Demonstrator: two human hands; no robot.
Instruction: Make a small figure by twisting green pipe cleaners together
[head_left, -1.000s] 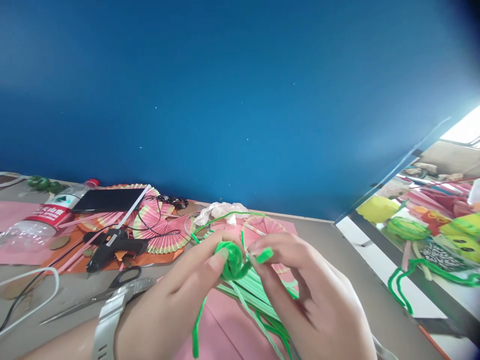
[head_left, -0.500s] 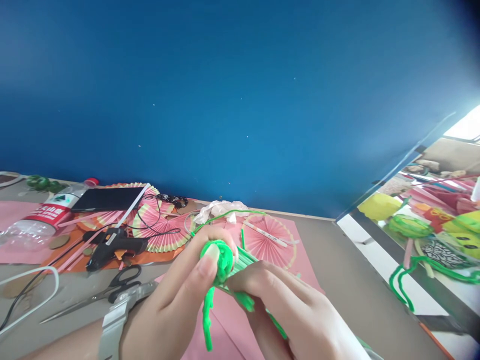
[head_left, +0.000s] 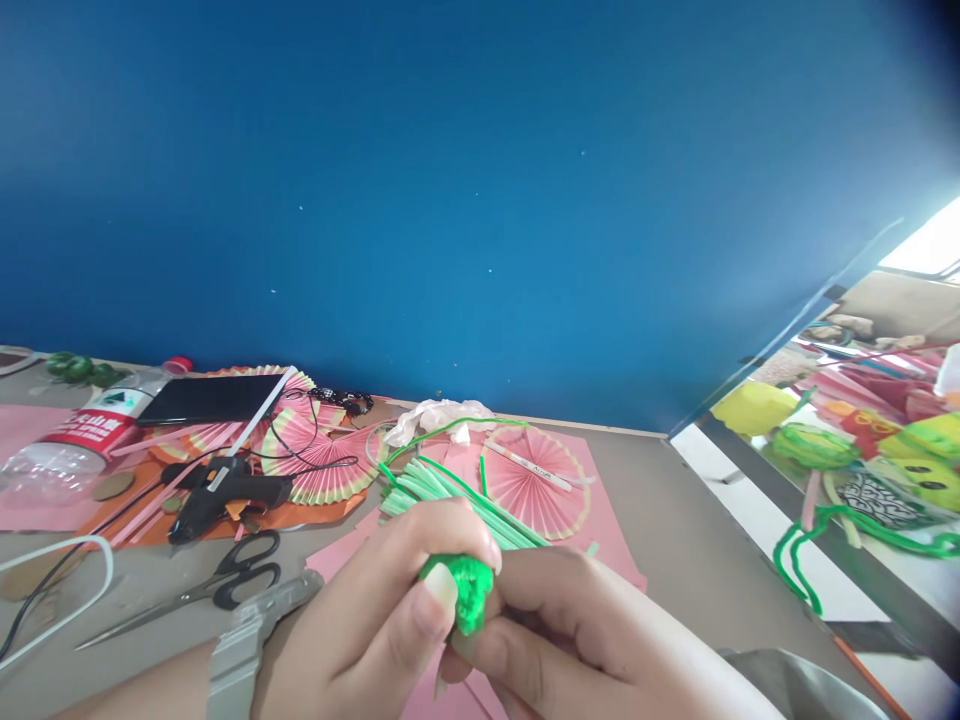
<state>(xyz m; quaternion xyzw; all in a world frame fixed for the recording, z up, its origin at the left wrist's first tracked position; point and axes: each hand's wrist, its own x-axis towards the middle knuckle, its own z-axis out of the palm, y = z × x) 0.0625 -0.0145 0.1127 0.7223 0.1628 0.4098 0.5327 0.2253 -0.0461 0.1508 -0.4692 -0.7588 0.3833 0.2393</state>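
My left hand (head_left: 401,600) pinches a bright green fuzzy coil (head_left: 471,590), which looks like wound pipe cleaner, between thumb and fingers. At the coil's right side, my right hand (head_left: 566,630) is closed, with its fingertips pressed against the green strand; part of the strand is hidden in the fingers. Behind both hands a bundle of pale green sticks or stems (head_left: 450,500) lies on pink paper (head_left: 600,520). One long green pipe cleaner (head_left: 487,421) curves beyond the bundle.
Black-handled scissors (head_left: 244,570), a black glue gun (head_left: 225,490) with its cable and a clear bottle (head_left: 67,450) lie at the left. Pleated pink paper fans (head_left: 330,465), a phone (head_left: 210,398) and a marker (head_left: 536,468) lie further back. A blue panel (head_left: 480,220) rises behind.
Both hands have moved down and slightly right with the coil. Its dangling green tail no longer shows, and my right fingers have closed in beside it. More of the pale green bundle is visible.
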